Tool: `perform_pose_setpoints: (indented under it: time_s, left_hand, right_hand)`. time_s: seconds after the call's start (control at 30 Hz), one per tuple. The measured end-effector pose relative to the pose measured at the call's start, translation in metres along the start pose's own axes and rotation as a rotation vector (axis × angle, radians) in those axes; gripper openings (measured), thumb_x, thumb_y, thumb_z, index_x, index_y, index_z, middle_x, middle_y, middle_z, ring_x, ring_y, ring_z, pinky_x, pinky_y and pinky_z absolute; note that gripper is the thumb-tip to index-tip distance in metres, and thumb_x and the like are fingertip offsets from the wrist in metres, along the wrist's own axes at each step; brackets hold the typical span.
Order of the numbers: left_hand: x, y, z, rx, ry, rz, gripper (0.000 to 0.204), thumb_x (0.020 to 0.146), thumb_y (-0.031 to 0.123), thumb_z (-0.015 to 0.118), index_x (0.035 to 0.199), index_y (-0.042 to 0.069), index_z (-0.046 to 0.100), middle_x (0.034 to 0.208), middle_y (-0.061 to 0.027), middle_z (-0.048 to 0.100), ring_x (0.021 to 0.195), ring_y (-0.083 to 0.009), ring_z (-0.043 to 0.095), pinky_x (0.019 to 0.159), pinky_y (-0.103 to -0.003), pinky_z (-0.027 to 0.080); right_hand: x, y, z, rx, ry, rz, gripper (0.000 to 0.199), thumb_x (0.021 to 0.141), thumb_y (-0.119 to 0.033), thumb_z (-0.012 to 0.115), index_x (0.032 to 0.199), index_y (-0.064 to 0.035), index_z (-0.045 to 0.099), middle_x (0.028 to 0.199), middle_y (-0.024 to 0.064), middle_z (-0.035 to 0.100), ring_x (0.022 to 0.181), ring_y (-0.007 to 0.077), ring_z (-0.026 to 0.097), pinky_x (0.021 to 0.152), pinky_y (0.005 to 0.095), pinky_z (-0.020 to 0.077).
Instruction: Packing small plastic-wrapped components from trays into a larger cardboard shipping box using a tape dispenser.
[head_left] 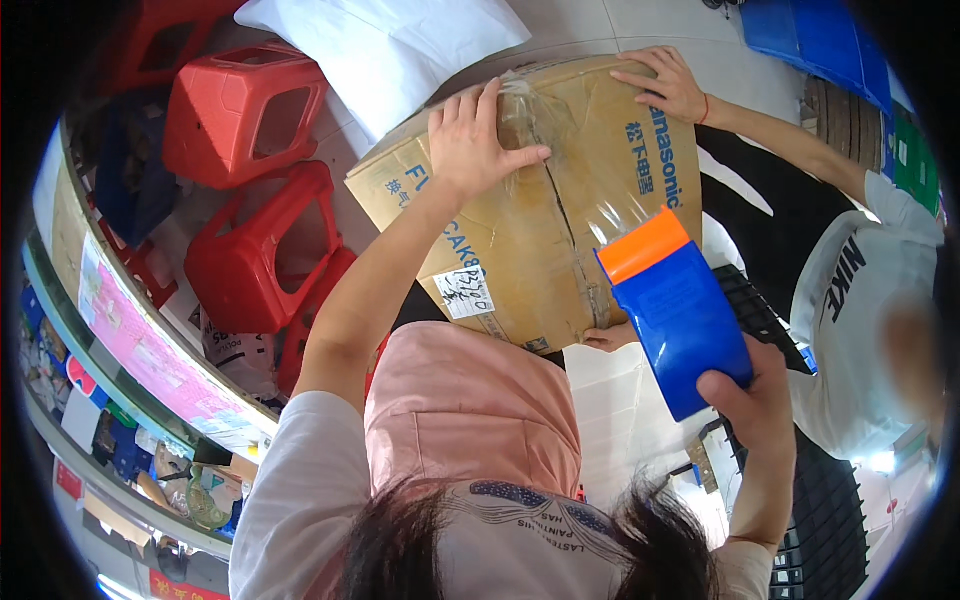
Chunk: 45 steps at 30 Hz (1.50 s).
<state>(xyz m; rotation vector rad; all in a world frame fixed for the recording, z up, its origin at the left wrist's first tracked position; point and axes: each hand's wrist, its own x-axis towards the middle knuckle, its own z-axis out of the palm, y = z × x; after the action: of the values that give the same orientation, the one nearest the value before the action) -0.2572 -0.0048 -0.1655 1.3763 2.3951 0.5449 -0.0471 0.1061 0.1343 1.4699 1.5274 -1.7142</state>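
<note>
While her left hand [480,140] is pressing flat on the box [540,200], her right hand [750,400] is gripping a tape dispenser [675,320], seam [570,230] partly taped.

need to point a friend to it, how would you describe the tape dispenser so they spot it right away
Start at the big brown cardboard box in the middle, pressed flat by the left hand. Just right of its taped seam, the right hand holds up the tape dispenser. It is the only glossy blue block with a bright orange end, unlike the red stools at the left.
</note>
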Motion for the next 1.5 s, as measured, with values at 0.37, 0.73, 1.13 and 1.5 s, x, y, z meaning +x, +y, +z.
perform_pose_setpoints:
  time_s: [0.37,0.73,1.13,1.5]
  left_hand:
    - [0.021,-0.002,0.004,0.005,-0.114,-0.037,0.045,0.076,0.048,0.057,0.104,0.013,0.055,0.102,-0.0073,0.057,0.096,-0.0250,0.052,0.082,-0.037,0.038]
    - [0.059,-0.033,0.020,-0.229,-0.505,-0.192,0.086,0.071,0.077,0.039,0.120,0.007,0.045,0.122,-0.0169,0.048,0.115,-0.0393,0.041,0.092,-0.051,0.036]
    - [0.076,-0.053,0.029,-0.630,-0.854,-0.046,0.097,0.060,0.071,0.062,0.130,0.007,0.040,0.140,-0.0188,0.028,0.129,-0.0297,0.028,0.101,-0.042,0.031]
    - [0.093,-0.117,0.055,-1.134,-1.258,-0.185,0.095,0.075,0.079,0.022,0.140,0.009,0.022,0.147,-0.0097,0.015,0.136,-0.0215,0.009,0.110,-0.037,0.009]
  right_hand:
    - [-0.006,-0.002,0.012,0.108,0.080,-0.171,0.035,0.075,-0.024,0.070,0.096,0.0021,0.060,0.077,0.0037,0.064,0.070,0.0077,0.058,0.063,0.0215,0.0461]
    - [0.056,-0.145,0.024,0.292,-0.078,-0.310,0.040,0.079,-0.027,0.063,0.104,0.0037,0.054,0.095,0.0127,0.060,0.084,0.0191,0.060,0.076,0.0319,0.0498]
    - [0.133,-0.227,0.042,0.309,-0.224,-0.395,0.028,0.081,-0.018,0.063,0.097,0.0042,0.057,0.090,0.0132,0.063,0.078,0.0181,0.061,0.072,0.0289,0.0500]
    - [-0.014,-0.063,0.031,-0.056,0.379,-0.024,0.054,0.067,-0.044,0.074,0.093,0.0015,0.062,0.077,-0.0010,0.059,0.070,0.0070,0.052,0.062,0.0202,0.0395]
